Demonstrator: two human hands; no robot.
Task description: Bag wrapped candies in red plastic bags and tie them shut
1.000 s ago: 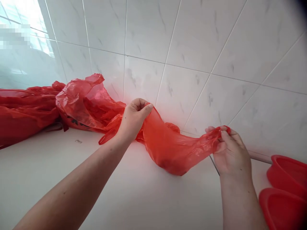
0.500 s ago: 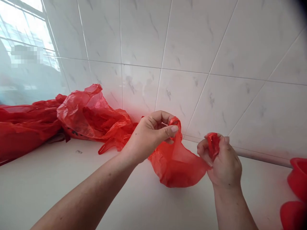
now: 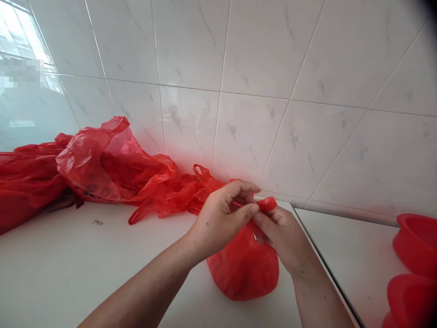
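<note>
A thin red plastic bag (image 3: 246, 269) hangs from my two hands, its rounded body puffed out below them over the white surface. My left hand (image 3: 227, 209) is at the bag's gathered top, thumb and fingers curled around it. Against it my right hand (image 3: 282, 230) pinches the bag's handle part, a folded red end of which sticks up above the fingers. The fingertips of both hands meet and partly hide the plastic between them.
Crumpled red plastic bags (image 3: 112, 168) lie heaped along the tiled wall (image 3: 191, 50) at the left. Red bowl-like containers (image 3: 416, 241) stand at the right edge. A dark seam divides the white tabletop (image 3: 133, 264) on the right.
My right hand has moved left to meet my left hand, bringing the bag's handles together. The bag's body hangs lower and rounder. The view has shifted slightly right.
</note>
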